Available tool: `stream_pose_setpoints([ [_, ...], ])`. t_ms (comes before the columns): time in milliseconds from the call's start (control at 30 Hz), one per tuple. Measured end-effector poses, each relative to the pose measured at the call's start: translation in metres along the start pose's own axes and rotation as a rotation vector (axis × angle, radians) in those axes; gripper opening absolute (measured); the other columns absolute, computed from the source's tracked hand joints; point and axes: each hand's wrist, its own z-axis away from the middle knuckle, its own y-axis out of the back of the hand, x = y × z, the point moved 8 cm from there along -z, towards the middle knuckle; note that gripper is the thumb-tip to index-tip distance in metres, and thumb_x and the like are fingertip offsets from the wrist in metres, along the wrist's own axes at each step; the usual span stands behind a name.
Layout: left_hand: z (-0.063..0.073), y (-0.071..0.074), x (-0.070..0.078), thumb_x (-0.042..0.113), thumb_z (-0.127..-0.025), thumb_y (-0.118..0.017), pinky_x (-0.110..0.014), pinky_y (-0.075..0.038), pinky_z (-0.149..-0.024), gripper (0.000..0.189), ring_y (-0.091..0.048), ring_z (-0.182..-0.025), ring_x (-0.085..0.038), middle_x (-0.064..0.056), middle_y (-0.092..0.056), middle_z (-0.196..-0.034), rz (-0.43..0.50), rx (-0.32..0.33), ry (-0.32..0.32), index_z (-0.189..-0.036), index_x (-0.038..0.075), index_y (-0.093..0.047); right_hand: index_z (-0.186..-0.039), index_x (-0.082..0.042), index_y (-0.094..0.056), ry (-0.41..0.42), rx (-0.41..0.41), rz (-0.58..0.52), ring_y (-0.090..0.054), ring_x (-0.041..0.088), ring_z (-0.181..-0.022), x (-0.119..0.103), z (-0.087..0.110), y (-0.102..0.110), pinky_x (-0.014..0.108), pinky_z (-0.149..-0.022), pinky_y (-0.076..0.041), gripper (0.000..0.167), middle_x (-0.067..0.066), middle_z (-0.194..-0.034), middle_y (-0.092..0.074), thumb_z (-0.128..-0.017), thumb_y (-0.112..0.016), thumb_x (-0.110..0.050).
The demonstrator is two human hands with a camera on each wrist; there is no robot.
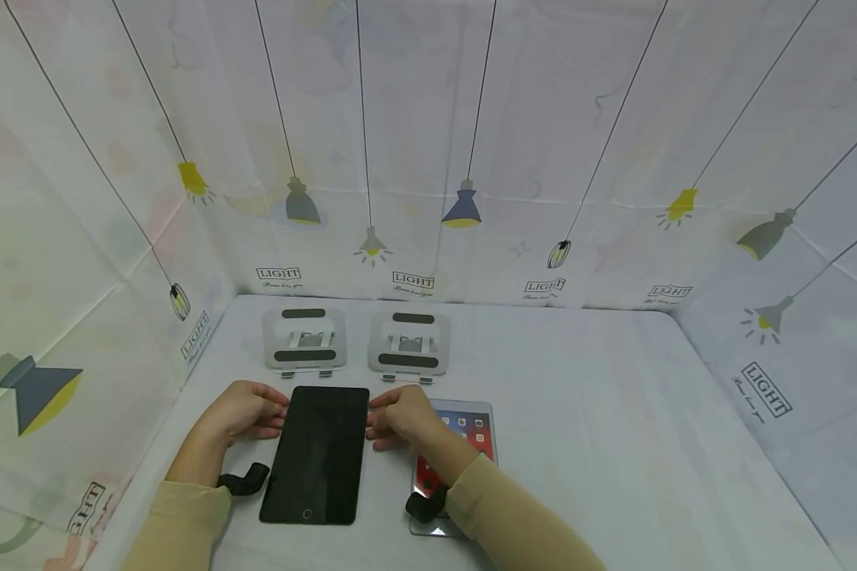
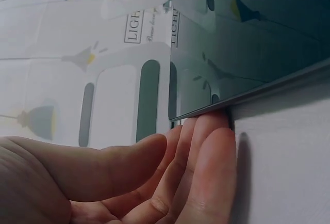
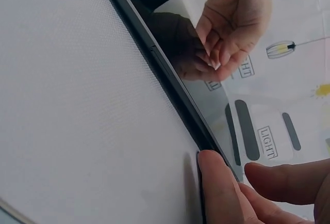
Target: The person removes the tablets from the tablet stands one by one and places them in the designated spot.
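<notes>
A dark-screened tablet point(image 1: 317, 452) with a round home button lies upright in front of me, between both hands. My left hand point(image 1: 248, 406) touches its upper left edge. In the left wrist view the fingertips point(image 2: 214, 136) meet the underside near a corner, and the thumb stays off the glass. At the upper right edge is my right hand point(image 1: 403, 416). The right wrist view shows a finger point(image 3: 219, 182) against that edge, the thumb apart from it. A second tablet point(image 1: 474, 424), white-framed with its screen lit, lies partly hidden under the right forearm.
Two white folding stands with dark pads, a left one point(image 1: 305, 337) and a right one point(image 1: 409, 342), stand behind the dark tablet. Printed cloth point(image 1: 414, 119) hangs around the white table point(image 1: 614, 444). Black wrist pieces poke out by both sleeves.
</notes>
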Motion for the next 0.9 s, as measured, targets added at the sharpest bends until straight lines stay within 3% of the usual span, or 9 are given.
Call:
stream_pose_setpoints([
  [567,0.000,0.003,-0.005,-0.004,-0.103,-0.056,-0.032,-0.068,-0.069,0.031,-0.079,-0.077,-0.018,-0.012,-0.080,-0.094,0.073,0.011,0.050,-0.131,-0.015,-0.060,-0.133,0.002,-0.070,-0.041,-0.077,-0.003,-0.082,0.036,-0.095,0.000,0.005,0.007,0.043,-0.078,-0.068,0.040,0.021,-0.117,-0.080,-0.093,-0.072,0.004],
  [900,0.001,0.004,-0.002,-0.002,-0.104,-0.057,-0.035,-0.069,-0.071,0.033,-0.080,-0.078,-0.020,-0.012,-0.081,-0.097,0.068,0.018,0.053,-0.135,-0.015,-0.059,-0.139,0.006,-0.064,-0.032,-0.099,-0.050,-0.081,0.040,-0.103,0.003,0.003,0.013,0.051,-0.087,-0.066,0.044,0.024,-0.126,-0.077,-0.096,-0.067,0.004],
])
